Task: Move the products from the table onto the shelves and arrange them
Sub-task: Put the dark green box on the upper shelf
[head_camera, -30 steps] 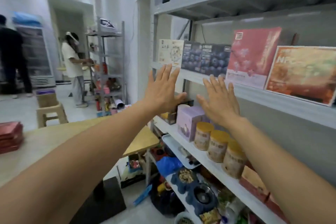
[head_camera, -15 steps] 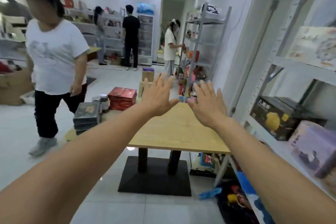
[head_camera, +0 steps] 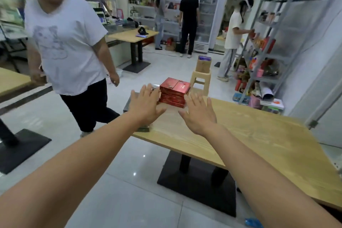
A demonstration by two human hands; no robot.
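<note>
A stack of red boxes (head_camera: 174, 92) sits at the far corner of the wooden table (head_camera: 259, 139). Dark flat boxes (head_camera: 143, 129) lie at the table's left edge, mostly hidden behind my left hand (head_camera: 145, 104). That hand is stretched out flat, fingers apart, holding nothing, just left of the red stack. My right hand (head_camera: 199, 114) is also spread and empty, in front of the stack's right side. A grey shelf unit (head_camera: 262, 57) with products stands at the right wall.
A person in a white shirt (head_camera: 68, 46) walks close by on the left, beside the table. A beige stool (head_camera: 200, 81) with a carton stands behind the table. Other people stand at shelves and a fridge at the back. Another table (head_camera: 132, 36) is further back.
The view has swung left from the shelf with jars and boxes to the table. Both open hands now reach toward the red boxes; the person in white has come nearer.
</note>
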